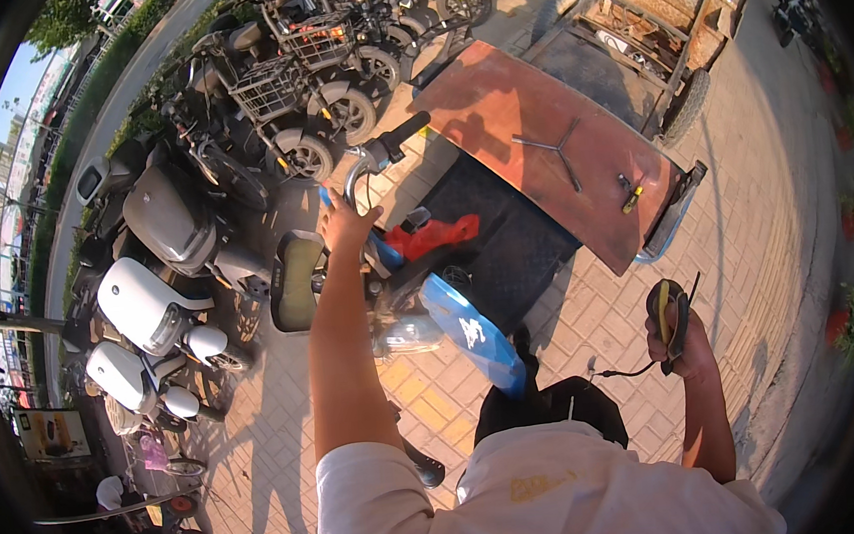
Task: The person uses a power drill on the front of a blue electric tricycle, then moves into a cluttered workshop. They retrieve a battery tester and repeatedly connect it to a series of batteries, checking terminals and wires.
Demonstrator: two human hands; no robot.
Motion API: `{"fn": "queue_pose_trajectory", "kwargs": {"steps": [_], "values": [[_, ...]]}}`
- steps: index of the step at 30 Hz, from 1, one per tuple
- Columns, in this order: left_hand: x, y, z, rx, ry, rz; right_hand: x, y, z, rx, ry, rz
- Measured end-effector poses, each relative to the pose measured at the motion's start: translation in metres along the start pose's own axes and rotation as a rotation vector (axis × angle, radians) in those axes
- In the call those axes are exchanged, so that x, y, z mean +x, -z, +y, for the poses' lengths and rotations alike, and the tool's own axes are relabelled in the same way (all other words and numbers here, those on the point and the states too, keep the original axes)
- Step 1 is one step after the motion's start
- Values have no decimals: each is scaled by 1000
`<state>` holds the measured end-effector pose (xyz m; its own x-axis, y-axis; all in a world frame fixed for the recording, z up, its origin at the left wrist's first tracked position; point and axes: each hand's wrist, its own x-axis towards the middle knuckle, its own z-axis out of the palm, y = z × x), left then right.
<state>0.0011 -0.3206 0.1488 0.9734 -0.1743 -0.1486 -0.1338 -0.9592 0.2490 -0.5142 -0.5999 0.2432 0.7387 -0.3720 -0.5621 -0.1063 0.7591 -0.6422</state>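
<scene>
A dark and yellow looped item (662, 311) is held just beyond the near right end of a reddish-brown board (509, 95), its long axis running roughly away from the person, rounded end pointing toward the board's side. The right hand (695, 348) has its fingers clamped around the item, forearm upright and elbow bent, off the board's near right corner. One thin dark cord (628, 373) trails leftward from beside that hand. The left arm stretches straight forward, left of the board; the left hand (347, 225) has its fingers apart near one black handlebar grip (407, 135), though whether it touches anything cannot be told. On the board lie two tools: one three-armed wrench (557, 152) near the middle and one yellow-and-black tool (631, 196) toward the near right end. Between board and left arm are one red cloth (435, 236) and, nearer the person, one blue panel (473, 336). Two white scooters (139, 305) stand well left of the board.
</scene>
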Motion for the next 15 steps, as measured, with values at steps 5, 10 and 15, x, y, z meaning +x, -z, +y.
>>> {"fn": "queue_pose_trajectory", "kwargs": {"steps": [5,10,15], "values": [[42,2,-35,-68,-156,-206,41,10,-12,-3,-144,-40],[81,19,-60,-45,-273,-505,79,29,-15,6,-328,-84],[75,27,-68,100,-195,-523,96,47,-33,-134,-380,-43]]}}
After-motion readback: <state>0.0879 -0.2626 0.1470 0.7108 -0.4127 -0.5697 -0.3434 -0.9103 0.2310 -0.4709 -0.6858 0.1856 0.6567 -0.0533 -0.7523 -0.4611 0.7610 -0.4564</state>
